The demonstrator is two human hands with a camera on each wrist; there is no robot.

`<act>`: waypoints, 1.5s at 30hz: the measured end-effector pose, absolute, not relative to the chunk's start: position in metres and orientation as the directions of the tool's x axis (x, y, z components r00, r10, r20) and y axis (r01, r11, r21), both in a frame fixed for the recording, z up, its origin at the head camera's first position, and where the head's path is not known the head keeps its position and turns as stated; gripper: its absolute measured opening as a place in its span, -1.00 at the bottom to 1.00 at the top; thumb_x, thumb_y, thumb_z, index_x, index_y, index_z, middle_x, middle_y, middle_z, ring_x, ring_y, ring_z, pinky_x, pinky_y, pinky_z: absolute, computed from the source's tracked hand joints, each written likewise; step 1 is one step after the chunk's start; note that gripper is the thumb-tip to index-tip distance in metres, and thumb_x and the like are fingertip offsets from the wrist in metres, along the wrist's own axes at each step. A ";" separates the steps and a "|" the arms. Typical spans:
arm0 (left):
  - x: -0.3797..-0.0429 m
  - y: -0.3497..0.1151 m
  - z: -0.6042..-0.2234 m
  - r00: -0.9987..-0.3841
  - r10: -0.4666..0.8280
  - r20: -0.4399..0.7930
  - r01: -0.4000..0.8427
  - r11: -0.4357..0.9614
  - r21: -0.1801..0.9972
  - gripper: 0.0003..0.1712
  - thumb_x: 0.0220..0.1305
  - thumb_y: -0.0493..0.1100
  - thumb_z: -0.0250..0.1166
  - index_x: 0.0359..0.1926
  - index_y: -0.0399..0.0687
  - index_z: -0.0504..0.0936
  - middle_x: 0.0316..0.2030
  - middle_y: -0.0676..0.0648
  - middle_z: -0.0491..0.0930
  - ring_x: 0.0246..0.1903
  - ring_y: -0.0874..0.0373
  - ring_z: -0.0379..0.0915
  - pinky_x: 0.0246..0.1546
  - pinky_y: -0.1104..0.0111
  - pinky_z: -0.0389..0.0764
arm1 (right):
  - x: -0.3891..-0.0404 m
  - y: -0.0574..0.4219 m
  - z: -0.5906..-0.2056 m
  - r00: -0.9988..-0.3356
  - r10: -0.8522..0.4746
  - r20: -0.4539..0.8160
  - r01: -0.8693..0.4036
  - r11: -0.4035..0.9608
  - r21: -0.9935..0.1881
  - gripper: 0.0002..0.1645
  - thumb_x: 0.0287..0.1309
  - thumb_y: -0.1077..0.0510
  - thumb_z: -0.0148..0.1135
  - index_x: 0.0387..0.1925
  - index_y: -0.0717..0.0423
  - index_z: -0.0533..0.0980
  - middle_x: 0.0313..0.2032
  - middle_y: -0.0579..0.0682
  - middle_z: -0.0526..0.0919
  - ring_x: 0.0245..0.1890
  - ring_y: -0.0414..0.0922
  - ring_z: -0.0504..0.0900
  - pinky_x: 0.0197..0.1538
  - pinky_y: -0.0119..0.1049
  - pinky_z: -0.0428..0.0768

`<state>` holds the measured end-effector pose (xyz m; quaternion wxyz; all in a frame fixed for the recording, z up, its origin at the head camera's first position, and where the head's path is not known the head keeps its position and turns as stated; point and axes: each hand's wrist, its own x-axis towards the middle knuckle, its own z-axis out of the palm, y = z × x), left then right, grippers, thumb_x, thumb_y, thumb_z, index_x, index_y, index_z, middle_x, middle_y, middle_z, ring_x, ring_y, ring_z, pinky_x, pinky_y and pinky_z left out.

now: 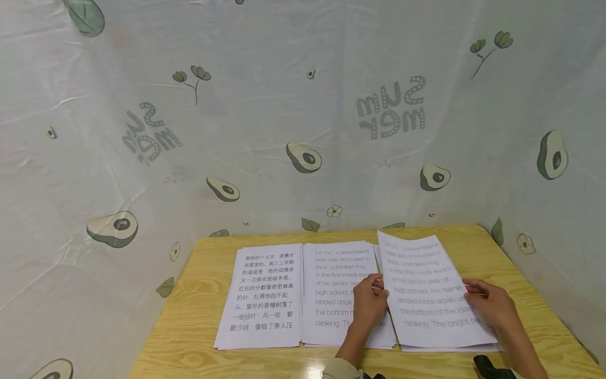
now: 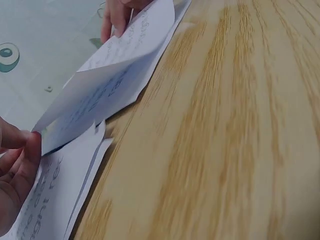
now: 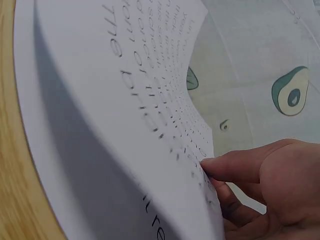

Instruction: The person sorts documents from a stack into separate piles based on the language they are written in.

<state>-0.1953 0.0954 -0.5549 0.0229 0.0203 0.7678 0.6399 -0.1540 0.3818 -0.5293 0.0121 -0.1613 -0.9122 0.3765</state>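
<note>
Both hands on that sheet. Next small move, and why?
I'd probably lower the raised English-text sheet and square it on the printed page beneath: the left hand and right hand pinch opposite sides, and its near edge bows clear of that page. Lifting it away is also plausible; these views don't settle it.

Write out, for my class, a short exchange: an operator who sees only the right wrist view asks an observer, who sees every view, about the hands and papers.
Operator: I see the right hand holding one edge of the sheet. Where is the left hand?
Observer: The left hand holds the sheet's opposite edge.
Operator: And what lies farthest left on the table?
Observer: A pile printed in Chinese characters.
</note>
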 end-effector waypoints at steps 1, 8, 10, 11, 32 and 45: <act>-0.195 0.098 -0.555 -0.998 0.064 -0.011 0.001 0.188 0.982 -0.50 0.27 -0.49 0.41 0.21 -0.13 0.73 -0.21 0.11 0.66 -0.35 0.40 0.58 -0.50 0.57 0.63 | -0.153 0.383 -0.530 -0.946 0.305 -0.106 0.291 0.663 -0.689 -0.38 0.43 0.17 0.22 0.40 0.40 0.46 0.15 0.42 0.66 -0.16 -0.20 0.61 -0.21 -0.36 0.41; -0.193 0.108 -0.554 -0.996 0.089 0.004 0.025 0.233 0.972 -0.52 0.26 -0.48 0.41 0.20 -0.18 0.73 -0.25 0.10 0.63 -0.32 0.39 0.63 -0.37 0.57 0.64 | -0.149 0.389 -0.531 -0.941 0.319 -0.115 0.313 0.686 -0.657 -0.38 0.40 0.19 0.24 0.38 0.43 0.47 0.12 0.42 0.68 -0.16 -0.10 0.66 -0.17 -0.26 0.42; -0.194 0.110 -0.553 -0.996 0.089 0.018 0.041 0.260 0.965 -0.53 0.26 -0.47 0.41 0.19 -0.20 0.73 -0.26 0.09 0.64 -0.31 0.39 0.64 -0.31 0.58 0.64 | -0.150 0.391 -0.531 -0.942 0.321 -0.096 0.304 0.699 -0.647 -0.39 0.39 0.20 0.23 0.37 0.45 0.47 0.10 0.42 0.69 -0.17 -0.07 0.67 -0.19 -0.28 0.42; -0.194 0.110 -0.553 -0.996 0.089 0.026 0.050 0.277 0.959 -0.54 0.26 -0.47 0.42 0.18 -0.20 0.74 -0.26 0.09 0.65 -0.31 0.39 0.65 -0.29 0.57 0.64 | -0.150 0.392 -0.531 -0.943 0.321 -0.086 0.299 0.706 -0.642 -0.40 0.39 0.20 0.24 0.36 0.45 0.48 0.08 0.42 0.70 -0.18 -0.07 0.67 -0.20 -0.29 0.42; -0.195 0.101 -0.544 -0.989 0.137 0.062 0.109 0.369 0.923 -0.49 0.27 -0.36 0.49 0.24 -0.31 0.68 -0.25 0.03 0.66 -0.38 0.46 0.55 -0.37 0.57 0.61 | -0.145 0.387 -0.522 -0.939 0.338 -0.067 0.310 0.744 -0.592 -0.40 0.44 0.14 0.20 0.33 0.51 0.48 0.12 0.49 0.66 0.07 0.42 0.66 -0.03 0.17 0.60; -0.195 0.043 -0.538 -0.986 0.122 0.114 0.150 0.348 0.926 -0.48 0.32 -0.22 0.52 0.28 -0.21 0.69 -0.14 0.01 0.74 -0.26 0.41 0.63 -0.23 0.53 0.67 | -0.152 0.357 -0.520 -0.965 0.250 -0.077 0.227 0.656 -0.720 -0.33 0.56 -0.07 0.21 0.39 0.38 0.49 0.18 0.41 0.67 -0.29 -0.52 0.53 -0.27 -0.46 0.63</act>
